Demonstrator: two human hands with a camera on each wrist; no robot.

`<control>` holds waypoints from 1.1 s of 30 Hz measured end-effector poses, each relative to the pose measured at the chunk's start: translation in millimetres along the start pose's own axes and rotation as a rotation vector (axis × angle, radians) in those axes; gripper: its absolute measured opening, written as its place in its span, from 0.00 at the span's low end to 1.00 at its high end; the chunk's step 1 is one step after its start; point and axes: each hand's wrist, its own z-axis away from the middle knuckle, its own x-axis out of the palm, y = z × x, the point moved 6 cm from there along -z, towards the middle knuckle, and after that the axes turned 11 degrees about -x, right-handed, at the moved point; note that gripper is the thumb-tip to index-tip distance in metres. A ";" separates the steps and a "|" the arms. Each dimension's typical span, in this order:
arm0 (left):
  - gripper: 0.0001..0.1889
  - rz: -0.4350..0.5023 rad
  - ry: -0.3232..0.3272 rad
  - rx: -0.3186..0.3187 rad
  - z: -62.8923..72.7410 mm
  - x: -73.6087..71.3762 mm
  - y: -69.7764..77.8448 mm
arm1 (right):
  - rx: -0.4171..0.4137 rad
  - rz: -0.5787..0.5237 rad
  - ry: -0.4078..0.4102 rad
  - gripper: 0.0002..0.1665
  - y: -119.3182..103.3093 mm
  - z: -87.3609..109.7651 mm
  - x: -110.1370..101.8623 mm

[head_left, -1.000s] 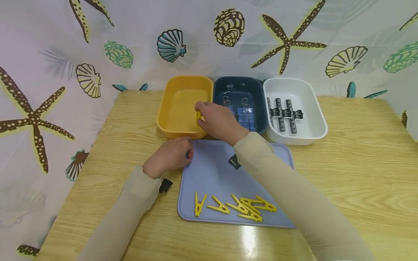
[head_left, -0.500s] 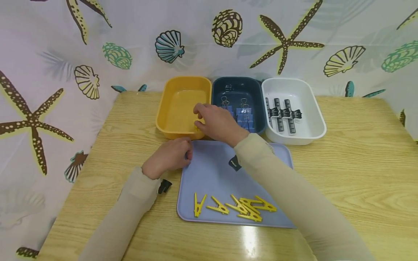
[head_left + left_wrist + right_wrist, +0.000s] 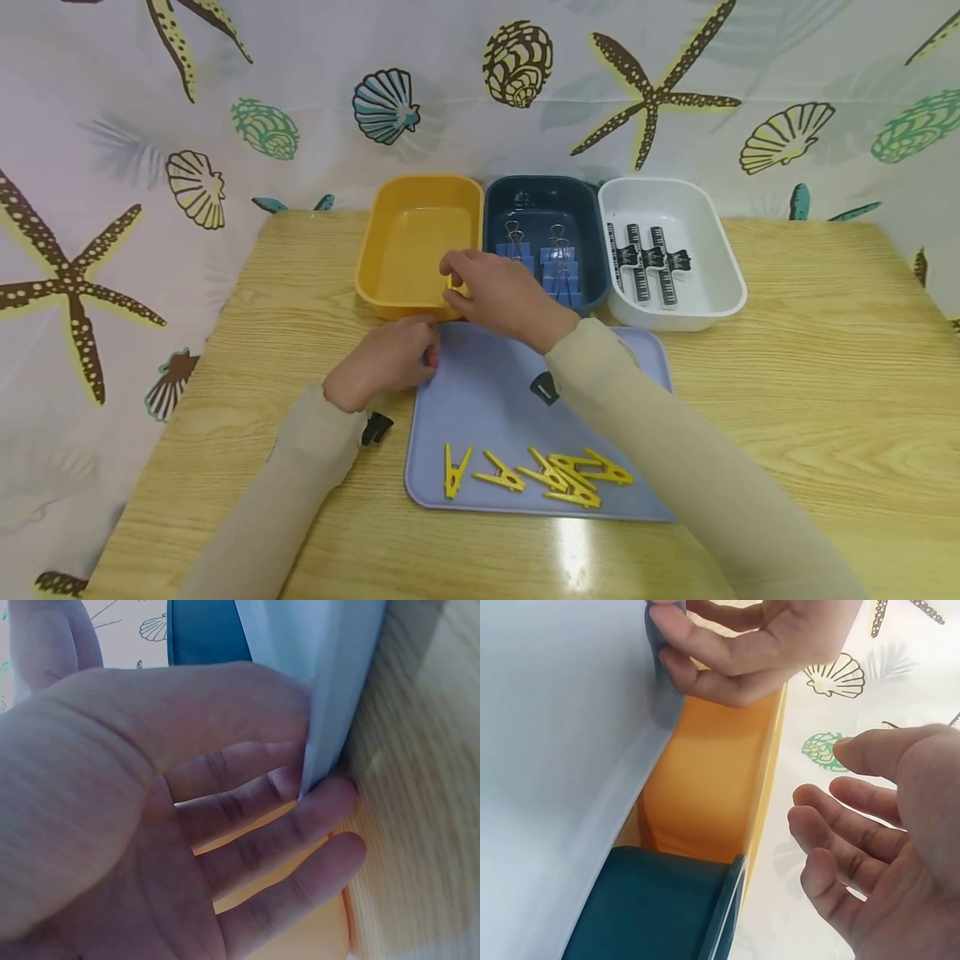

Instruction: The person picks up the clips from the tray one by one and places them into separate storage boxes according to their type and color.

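Observation:
My left hand (image 3: 397, 354) grips the far left corner of the light blue tray (image 3: 487, 400). In the left wrist view, its thumb lies over the tray rim and its fingers reach round the outside. Over the front right of the yellow bin (image 3: 416, 233), my right hand (image 3: 506, 296) has its fingers apart; the right wrist view shows nothing held. A bit of a yellow clothespin (image 3: 455, 287) shows just beyond its fingertips, in the bin. Several yellow clothespins (image 3: 577, 475) lie along the tray's near side. Farther back on the tray is a black clip (image 3: 544, 388), partly covered by the right sleeve.
A dark blue bin (image 3: 547, 196) holds blue binder clips (image 3: 558, 275). To its right, a white bin (image 3: 712, 283) contains black clips (image 3: 652, 258) with striped bars. Another black clip (image 3: 377, 429) sits on the wooden table (image 3: 810, 375) beside the left sleeve. A patterned cloth hangs behind.
The right hand has let go of the yellow clothespin in the yellow bin and shifted slightly toward the tray. The left hand keeps its place at the tray corner.

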 end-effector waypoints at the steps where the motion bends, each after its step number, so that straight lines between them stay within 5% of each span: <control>1: 0.07 0.001 -0.001 -0.001 -0.4 0.2 0.2 | -0.007 0.001 0.004 0.18 -1.0 1.4 -0.2; 33: 0.05 0.003 -0.011 -0.012 -0.2 0.1 -0.1 | -0.091 -0.018 0.017 0.15 -15.2 35.6 6.3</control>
